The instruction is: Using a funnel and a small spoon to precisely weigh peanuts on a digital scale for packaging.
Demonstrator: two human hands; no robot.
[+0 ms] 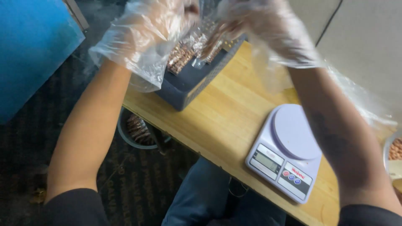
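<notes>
Both my hands wear loose clear plastic gloves. My left hand (150,25) and my right hand (268,25) are raised over a dark grey plastic crate (184,86) at the far end of the wooden table (222,113). Between them they grip a clear plastic bag of reddish-brown nuts (190,48), which hangs over the crate. The fingers are blurred and partly cut off by the top edge. A white kitchen scale (289,150) with a round platform and small display sits on the table under my right forearm, with nothing on it.
A grey bucket (125,134) holding more brown nuts stands on the dark floor beneath the table's edge. A bowl of nuts (393,152) shows at the right edge. A blue surface (29,46) fills the upper left. Loose clear plastic film (360,100) lies beyond my right arm.
</notes>
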